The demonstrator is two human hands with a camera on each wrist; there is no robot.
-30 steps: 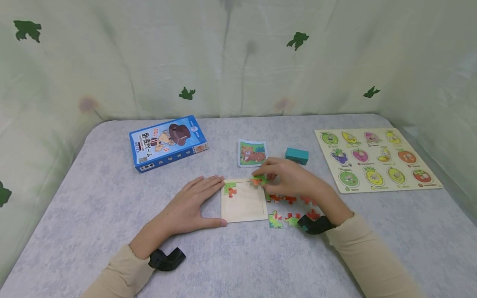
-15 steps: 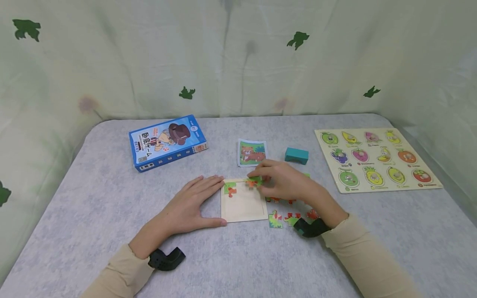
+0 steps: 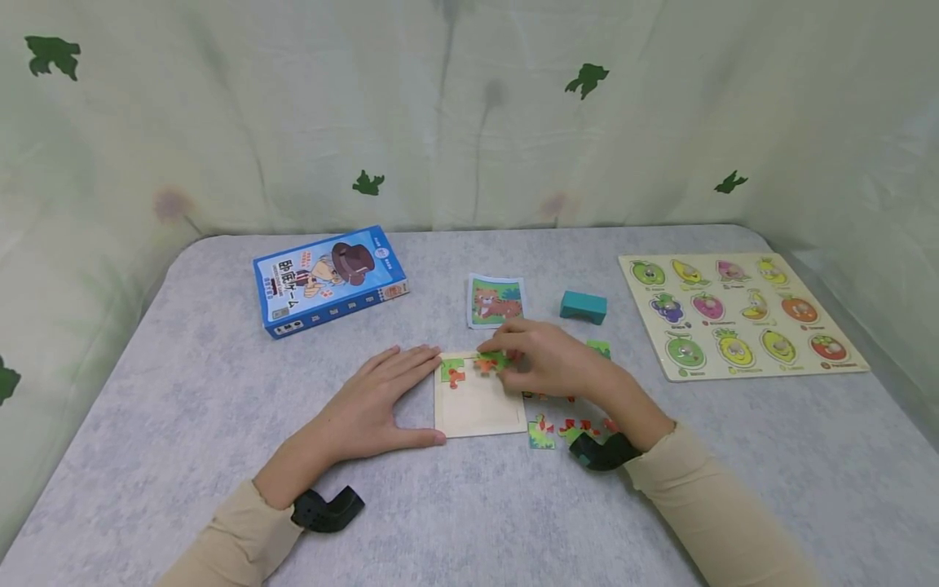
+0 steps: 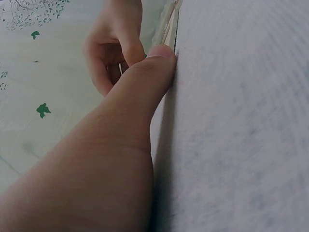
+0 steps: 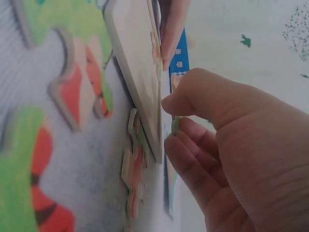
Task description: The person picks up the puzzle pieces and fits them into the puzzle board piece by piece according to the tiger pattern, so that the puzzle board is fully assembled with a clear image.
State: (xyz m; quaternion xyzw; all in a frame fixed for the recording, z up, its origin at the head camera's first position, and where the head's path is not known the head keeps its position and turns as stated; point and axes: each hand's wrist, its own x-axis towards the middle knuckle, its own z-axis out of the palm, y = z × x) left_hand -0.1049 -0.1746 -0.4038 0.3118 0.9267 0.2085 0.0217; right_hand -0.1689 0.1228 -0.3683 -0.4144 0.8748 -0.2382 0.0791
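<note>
A square wooden puzzle tray [image 3: 480, 412] lies flat in the middle of the table, with one green-and-orange jigsaw piece [image 3: 452, 372] in its far left corner. My left hand [image 3: 374, 399] rests along the tray's left side, fingers extended to the far corner and thumb at the near one. Over the tray's far edge, my right hand [image 3: 553, 357] pinches another green-and-orange jigsaw piece [image 3: 486, 364] between thumb and fingertips, just right of the first piece. The right wrist view shows that pinched piece [image 5: 175, 125] nearly edge-on. Several loose jigsaw pieces [image 3: 541, 434] lie right of the tray, partly hidden under my right hand and wrist.
Beyond the tray lies a picture card [image 3: 497, 300] showing a brown animal. A teal block [image 3: 583, 306] sits to its right. A fruit puzzle board [image 3: 734, 314] occupies the right side, and a blue game box [image 3: 330, 281] stands at the far left. Curtains hang behind the table.
My right hand has moved left along the tray's far edge, carrying the pinched jigsaw piece closer to the one in the corner. The left hand has stayed in place.
</note>
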